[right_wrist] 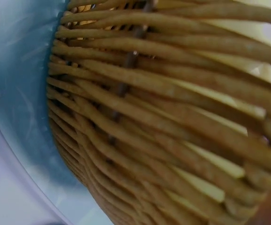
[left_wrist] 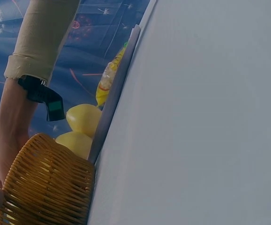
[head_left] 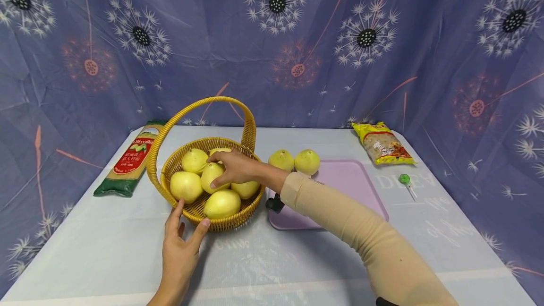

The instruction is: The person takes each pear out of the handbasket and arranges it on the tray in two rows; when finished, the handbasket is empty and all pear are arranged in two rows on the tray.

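The thumb and fingers of the right hand (head_left: 233,166) are bent around a yellow-green, pear-shaped fruit (head_left: 214,174), and they grasp it from both sides. This fruit is inside a round basket of golden-brown woven wicker (head_left: 229,223) with a high arched handle. The left hand (head_left: 180,244) grasps no fruit; its thumb and index finger are spread apart and touch the near rim of the basket.

Around the grasped fruit I see five other yellow-green fruits (head_left: 222,204) in the same basket. The right arm, in a beige sleeve (head_left: 340,211), passes over a flat tray of pale purple colour (head_left: 352,178). Two more fruits (head_left: 307,162) stand side by side at the tray's far left corner.

Farther out, a long green and red plastic packet (head_left: 133,159) lies to the left of the basket. On the right side of the white table (head_left: 106,249) are a yellow, partly transparent bag (head_left: 384,144) and, nearer, a green lollipop with a white stick (head_left: 404,179).
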{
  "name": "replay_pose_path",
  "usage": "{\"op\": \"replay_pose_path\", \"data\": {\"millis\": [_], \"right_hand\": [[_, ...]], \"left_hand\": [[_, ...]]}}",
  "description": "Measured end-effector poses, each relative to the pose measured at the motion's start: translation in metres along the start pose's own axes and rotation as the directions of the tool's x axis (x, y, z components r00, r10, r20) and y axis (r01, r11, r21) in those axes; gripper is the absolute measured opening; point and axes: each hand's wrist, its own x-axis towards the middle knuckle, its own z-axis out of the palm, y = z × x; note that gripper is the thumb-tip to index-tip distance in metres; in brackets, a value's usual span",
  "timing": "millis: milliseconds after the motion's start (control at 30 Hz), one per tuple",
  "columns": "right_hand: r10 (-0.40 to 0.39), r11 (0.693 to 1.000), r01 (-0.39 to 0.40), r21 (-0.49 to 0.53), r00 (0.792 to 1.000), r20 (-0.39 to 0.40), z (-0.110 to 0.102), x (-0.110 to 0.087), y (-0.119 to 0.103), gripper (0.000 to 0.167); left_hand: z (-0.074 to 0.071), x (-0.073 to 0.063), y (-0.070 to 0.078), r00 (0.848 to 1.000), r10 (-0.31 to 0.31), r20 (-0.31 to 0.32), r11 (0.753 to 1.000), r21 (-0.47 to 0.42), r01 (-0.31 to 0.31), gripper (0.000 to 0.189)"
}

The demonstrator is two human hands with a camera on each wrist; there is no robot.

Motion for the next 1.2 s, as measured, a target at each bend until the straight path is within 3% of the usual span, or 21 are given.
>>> {"op": "replay_pose_path", "data": {"millis": [400, 600, 1000, 1200], "right_hand": [[0.064, 0.984, -0.063, -0.167, 0.998, 0.000, 0.0041, 0.0043, -0.0039, 0.078], [0.085, 0.981, -0.086, -0.175, 0.996, -0.011, 0.0052, 0.0047, -0.0043, 0.079], [0.040, 0.977, -0.046, -0.206, 0.999, -0.035, 0.0065, 0.0030, -0.0037, 0.075], [0.032, 0.985, -0.039, -0.170, 0.998, -0.047, 0.0053, 0.0009, -0.0030, 0.076]], "left_hand": [[-0.0007, 0.0003, 0.0007, 1.000, -0.024, 0.015, 1.000, 0.000, 0.024, 0.079], [-0.0006, 0.0004, 0.0010, 1.000, -0.021, 0.013, 1.000, 0.001, 0.021, 0.079], [-0.0003, 0.0001, 0.0000, 1.000, -0.013, 0.009, 1.000, 0.001, 0.013, 0.079], [-0.0004, 0.0002, 0.0003, 1.000, -0.013, 0.009, 1.000, 0.001, 0.013, 0.079]]}}
